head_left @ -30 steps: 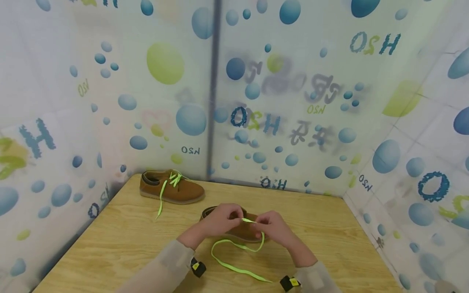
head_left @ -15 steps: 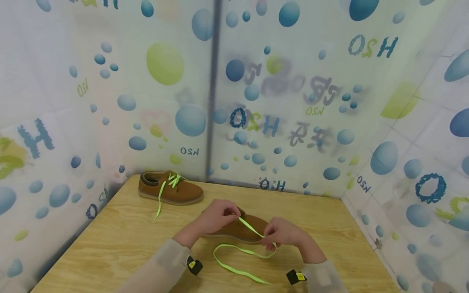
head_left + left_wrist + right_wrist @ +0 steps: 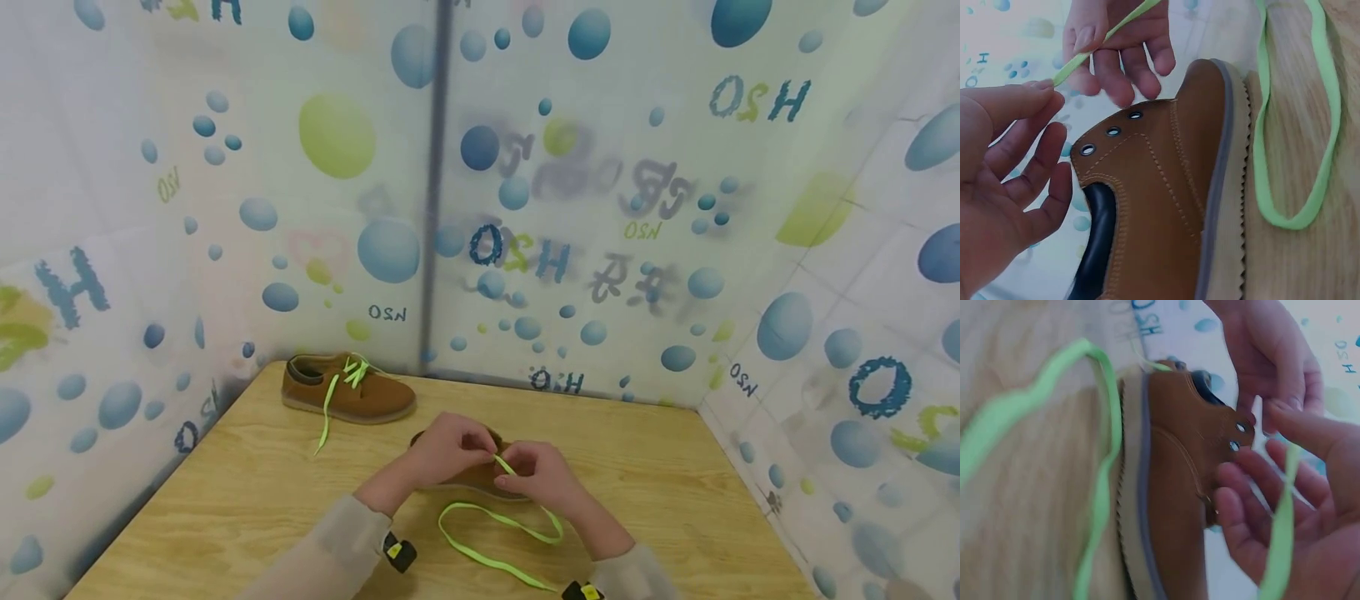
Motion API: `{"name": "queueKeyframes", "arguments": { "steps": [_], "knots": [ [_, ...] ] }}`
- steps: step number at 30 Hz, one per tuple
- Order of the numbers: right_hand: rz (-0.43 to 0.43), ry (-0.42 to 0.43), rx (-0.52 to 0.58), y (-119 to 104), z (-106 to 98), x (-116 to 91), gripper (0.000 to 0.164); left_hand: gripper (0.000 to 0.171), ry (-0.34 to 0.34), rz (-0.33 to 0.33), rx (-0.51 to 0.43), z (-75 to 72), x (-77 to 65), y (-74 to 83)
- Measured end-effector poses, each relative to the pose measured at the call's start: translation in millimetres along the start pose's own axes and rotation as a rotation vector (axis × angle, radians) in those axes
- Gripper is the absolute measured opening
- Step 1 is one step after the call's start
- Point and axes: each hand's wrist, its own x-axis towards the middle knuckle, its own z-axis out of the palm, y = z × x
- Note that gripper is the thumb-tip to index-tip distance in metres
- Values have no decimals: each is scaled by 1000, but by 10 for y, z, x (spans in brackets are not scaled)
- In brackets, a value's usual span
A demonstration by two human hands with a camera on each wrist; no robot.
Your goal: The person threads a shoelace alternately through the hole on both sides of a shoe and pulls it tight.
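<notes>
A neon green shoelace runs from the table up to both hands. Its end is pinched between thumb and index finger of my left hand, whose other fingers curl loosely. Close beside it, my right hand pinches the lace a little further along, thumb on top in the left wrist view. Behind and below the hands a brown shoe stands on the table, toe to the right in the head view. Three metal-rimmed eyelets on its near flap show no lace through them. The hands cover much of the shoe in the head view.
A second brown shoe, laced in green with one lace end trailing down, stands at the table's back left. The wooden table meets patterned curtain walls at the back and sides.
My right hand slid right and down along the lace, then came back up beside the left hand. My left hand kept its pinch nearly in place. The lace loop on the table shifted slightly.
</notes>
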Motion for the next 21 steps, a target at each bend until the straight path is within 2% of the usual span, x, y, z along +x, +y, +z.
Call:
{"name": "queueKeyframes", "arguments": {
  "steps": [3,7,12,17,21],
  "knots": [
    [-19,59,58,-34,87,10,17,5,13,-12,1,-9,-3,22],
    [22,127,151,-83,132,4,17,4,20,-17,-24,-14,-11,42],
    [63,200,266,-90,134,-19,24,2,35,-8,-67,16,-16,-8],
    [112,317,315,-57,96,4,23,22,72,-22,19,23,7,-133],
    [152,391,299,-66,44,22,20,24,-1,-59,82,31,25,-223]
  ]
}}
